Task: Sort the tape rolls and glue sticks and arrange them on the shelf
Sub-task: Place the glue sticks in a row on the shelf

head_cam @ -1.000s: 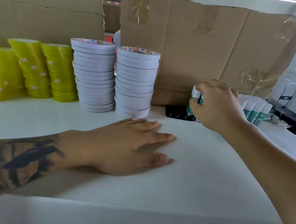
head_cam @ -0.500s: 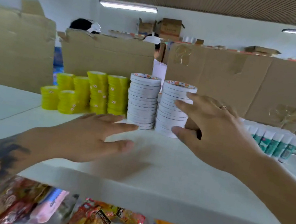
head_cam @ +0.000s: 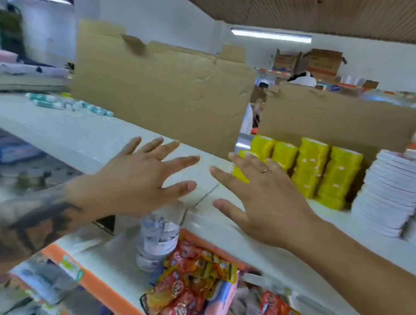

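Fingers spread and holding nothing, our left hand [head_cam: 132, 186] and right hand [head_cam: 269, 207] hover above the front edge of the shelf [head_cam: 82, 138], between loads as we judge it. Just beyond our right fingertips stand the yellow tape rolls [head_cam: 310, 170], with the white tape rolls [head_cam: 392, 195] stacked further right, while loose glue sticks [head_cam: 69, 105] lie well beyond our left fingertips, far back on the left. Those glue sticks look like the unsorted remainder, so we would next reach past the left fingers, gather them, and stand them by the tape.
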Tool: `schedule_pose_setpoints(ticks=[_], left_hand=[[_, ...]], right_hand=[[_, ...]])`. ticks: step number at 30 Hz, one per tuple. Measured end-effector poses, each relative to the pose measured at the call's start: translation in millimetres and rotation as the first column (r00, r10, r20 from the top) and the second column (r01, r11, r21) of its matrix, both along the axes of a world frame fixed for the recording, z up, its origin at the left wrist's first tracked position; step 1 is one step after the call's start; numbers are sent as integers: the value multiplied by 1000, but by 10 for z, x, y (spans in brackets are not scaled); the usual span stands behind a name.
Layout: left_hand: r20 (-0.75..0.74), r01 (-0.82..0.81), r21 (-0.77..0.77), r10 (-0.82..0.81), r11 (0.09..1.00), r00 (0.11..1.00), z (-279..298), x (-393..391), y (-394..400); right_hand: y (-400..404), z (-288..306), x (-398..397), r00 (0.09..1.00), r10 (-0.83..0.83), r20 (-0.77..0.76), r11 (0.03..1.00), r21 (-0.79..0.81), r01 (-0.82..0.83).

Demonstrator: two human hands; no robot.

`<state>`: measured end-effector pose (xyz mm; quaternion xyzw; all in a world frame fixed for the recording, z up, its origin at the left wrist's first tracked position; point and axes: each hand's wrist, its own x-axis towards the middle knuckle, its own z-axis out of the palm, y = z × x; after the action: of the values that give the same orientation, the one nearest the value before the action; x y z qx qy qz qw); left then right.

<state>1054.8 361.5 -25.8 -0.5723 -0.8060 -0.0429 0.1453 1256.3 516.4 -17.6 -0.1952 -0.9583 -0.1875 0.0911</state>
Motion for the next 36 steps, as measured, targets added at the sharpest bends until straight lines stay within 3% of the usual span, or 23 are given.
schedule_pose_setpoints(ticks=[16,20,28,36], left_hand=[[77,-298,92,291,950,953,-212,-2418,-1286],[110,-342,102,331,934,937,-298,-2991,-1337],[144,-348,56,337,936,930,-222,-4284,-1137],[208,-317,-14,313,948,927,-153,-5354,-838]], right_hand=[[-759,-52,-2961,974,223,37,975,6,-224],[-800,-27,-3627,965,263,-1,961,-91,-262],[-669,-103,-4897,963,269,19,962,-61,-268],[-567,-199,-5753,976,218,25,968,-132,-213]])
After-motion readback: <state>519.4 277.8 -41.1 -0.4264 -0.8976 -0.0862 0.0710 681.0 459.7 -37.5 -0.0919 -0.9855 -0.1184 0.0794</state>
